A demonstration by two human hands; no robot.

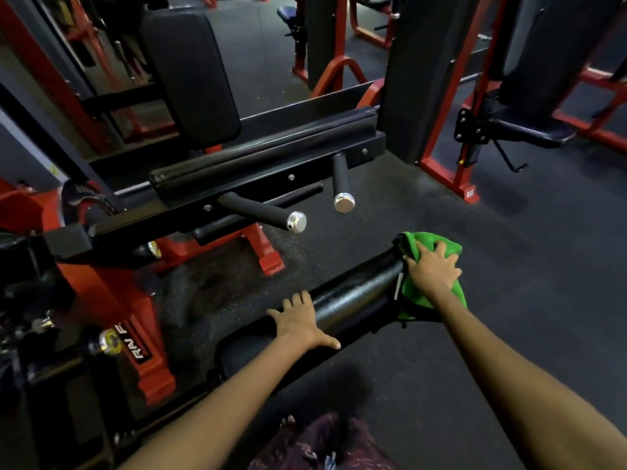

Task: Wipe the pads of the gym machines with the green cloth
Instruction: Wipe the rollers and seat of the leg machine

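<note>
A long black roller pad (353, 293) of a red and black gym machine runs diagonally across the lower middle of the view. The green cloth (419, 298) is draped over the pad's right end. My right hand (432, 269) presses on the cloth with fingers spread over it. My left hand (300, 322) rests on the pad further left, fingers laid over the top and thumb out to the right. Behind stand a tall black back pad (190, 72) and a long flat black pad (264, 150).
Two black handles with silver end caps (297, 221) (344, 201) jut out toward me above the roller. Red frame feet (269, 262) sit on the dark rubber floor. Another machine with a blue seat (529, 128) stands at the right. My patterned clothing (322, 446) shows at the bottom.
</note>
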